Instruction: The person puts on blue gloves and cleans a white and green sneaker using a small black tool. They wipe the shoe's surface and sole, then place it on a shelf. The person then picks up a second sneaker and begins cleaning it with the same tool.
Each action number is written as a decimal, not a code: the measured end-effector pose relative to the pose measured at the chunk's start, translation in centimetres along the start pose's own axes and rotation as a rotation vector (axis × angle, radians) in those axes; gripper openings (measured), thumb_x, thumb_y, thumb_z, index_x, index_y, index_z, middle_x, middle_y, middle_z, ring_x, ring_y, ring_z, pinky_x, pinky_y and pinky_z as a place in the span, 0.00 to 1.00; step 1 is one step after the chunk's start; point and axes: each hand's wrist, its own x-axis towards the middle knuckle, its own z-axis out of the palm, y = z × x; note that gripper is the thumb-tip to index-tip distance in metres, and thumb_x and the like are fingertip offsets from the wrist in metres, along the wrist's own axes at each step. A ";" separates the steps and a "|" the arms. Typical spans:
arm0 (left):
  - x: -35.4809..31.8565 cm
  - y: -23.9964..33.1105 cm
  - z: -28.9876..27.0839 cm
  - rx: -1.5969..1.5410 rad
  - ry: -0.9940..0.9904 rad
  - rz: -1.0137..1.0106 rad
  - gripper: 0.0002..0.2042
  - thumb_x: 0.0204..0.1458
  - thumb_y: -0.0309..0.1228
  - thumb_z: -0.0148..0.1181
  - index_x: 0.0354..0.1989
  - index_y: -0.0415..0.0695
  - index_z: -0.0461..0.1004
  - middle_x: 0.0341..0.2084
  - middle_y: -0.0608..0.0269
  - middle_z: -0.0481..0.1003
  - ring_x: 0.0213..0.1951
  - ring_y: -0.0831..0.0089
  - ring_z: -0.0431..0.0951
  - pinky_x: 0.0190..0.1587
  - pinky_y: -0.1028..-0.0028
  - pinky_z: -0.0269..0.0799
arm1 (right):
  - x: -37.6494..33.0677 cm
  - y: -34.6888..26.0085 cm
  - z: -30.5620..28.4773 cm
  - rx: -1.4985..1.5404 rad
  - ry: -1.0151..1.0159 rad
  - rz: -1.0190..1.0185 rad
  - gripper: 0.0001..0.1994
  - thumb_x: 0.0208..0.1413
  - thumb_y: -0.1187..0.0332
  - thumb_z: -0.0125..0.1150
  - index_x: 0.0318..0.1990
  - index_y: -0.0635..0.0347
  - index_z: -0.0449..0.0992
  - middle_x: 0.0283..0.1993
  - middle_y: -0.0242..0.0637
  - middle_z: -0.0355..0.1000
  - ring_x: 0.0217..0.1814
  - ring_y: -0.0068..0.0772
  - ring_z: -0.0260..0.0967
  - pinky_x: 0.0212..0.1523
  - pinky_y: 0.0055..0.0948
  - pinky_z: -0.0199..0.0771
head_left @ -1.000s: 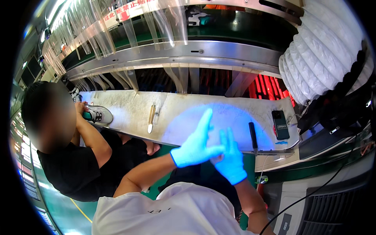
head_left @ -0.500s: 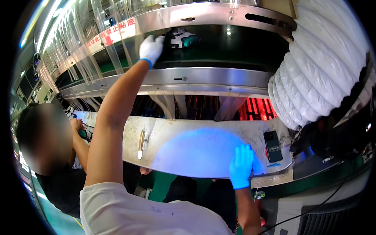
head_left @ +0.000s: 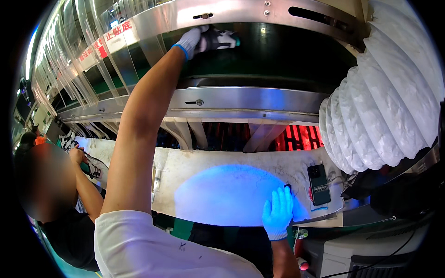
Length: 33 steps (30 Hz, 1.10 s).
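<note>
My left hand (head_left: pixel 191 41), in a white knit glove with a blue cuff, reaches far out over the dark green conveyor belt (head_left: pixel 278 60). Its fingers are closed at the near end of a black and white shoe (head_left: pixel 221 40) with a teal tip, which lies on the belt; the fingertips are partly hidden. Gloved as well and tinted by blue light, my right hand (head_left: pixel 279 211) rests flat at the front edge of the pale worktable (head_left: pixel 222 199), fingers extended. Next to its fingertips is a small dark object (head_left: pixel 287 187), too small to name.
On the table's right lies a dark phone (head_left: pixel 318 184); a thin pen-like tool (head_left: pixel 156 180) lies left of the blue light patch. A white ribbed duct (head_left: pixel 366 106) bulges at right. Clear plastic strips (head_left: pixel 88 60) hang at left. Beside me, a co-worker holds a sneaker (head_left: pixel 96 169).
My left hand has moved onto the shoe and closed on it; before, it was just left of it with fingers apart. My right hand stays at the table's edge. The view has shifted slightly.
</note>
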 end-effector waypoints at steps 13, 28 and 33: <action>-1.3 2.4 10.2 0.292 0.248 0.106 0.15 0.63 0.42 0.67 0.28 0.50 0.72 0.19 0.66 0.71 0.13 0.71 0.65 0.18 0.67 0.64 | 0.2 0.2 0.0 -0.012 -0.017 0.060 0.19 0.64 0.67 0.68 0.59 0.66 0.81 0.64 0.52 0.77 0.72 0.62 0.71 0.70 0.55 0.72; -6.7 4.2 10.2 0.027 -0.079 -0.220 0.11 0.60 0.44 0.72 0.44 0.54 0.81 0.34 0.73 0.82 0.33 0.77 0.82 0.32 0.80 0.76 | -0.2 0.3 0.2 0.070 0.048 0.042 0.15 0.64 0.67 0.68 0.54 0.65 0.84 0.61 0.52 0.79 0.68 0.60 0.74 0.66 0.53 0.76; -15.9 8.3 10.4 -0.059 -0.199 -0.389 0.13 0.58 0.45 0.73 0.45 0.54 0.80 0.34 0.69 0.83 0.24 0.83 0.78 0.18 0.82 0.69 | -0.6 0.7 0.6 0.087 0.088 0.005 0.16 0.63 0.66 0.69 0.55 0.65 0.83 0.61 0.52 0.79 0.68 0.60 0.74 0.66 0.54 0.76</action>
